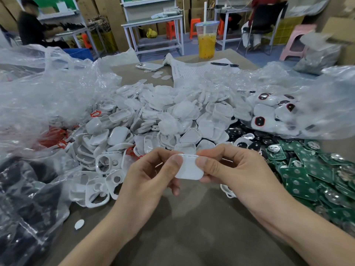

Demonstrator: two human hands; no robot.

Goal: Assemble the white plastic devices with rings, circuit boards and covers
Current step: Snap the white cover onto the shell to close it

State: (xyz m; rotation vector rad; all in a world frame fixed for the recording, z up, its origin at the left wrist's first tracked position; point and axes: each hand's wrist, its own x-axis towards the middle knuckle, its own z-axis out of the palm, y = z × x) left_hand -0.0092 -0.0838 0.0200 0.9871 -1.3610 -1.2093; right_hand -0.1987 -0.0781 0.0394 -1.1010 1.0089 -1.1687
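Note:
A white plastic device (189,167) is held above the table between both hands, its smooth cover side facing me. My left hand (151,171) pinches its left edge with the thumb on top. Its right edge is pinched by my right hand (230,167), thumb pressed on the cover. Behind the hands lies a big heap of white shells and covers (153,120). Green circuit boards (311,175) are piled at the right. Red rings (55,135) show under plastic at the left. Finished devices with red-ringed dark windows (269,110) lie in a clear bag at the back right.
Crumpled clear plastic bags (48,89) flank the heap on both sides. A bag of dark parts (23,198) lies at the near left. A drink cup (206,39), a phone (148,66), a paper sheet and a pen (223,64) sit at the table's far end. People work at benches beyond.

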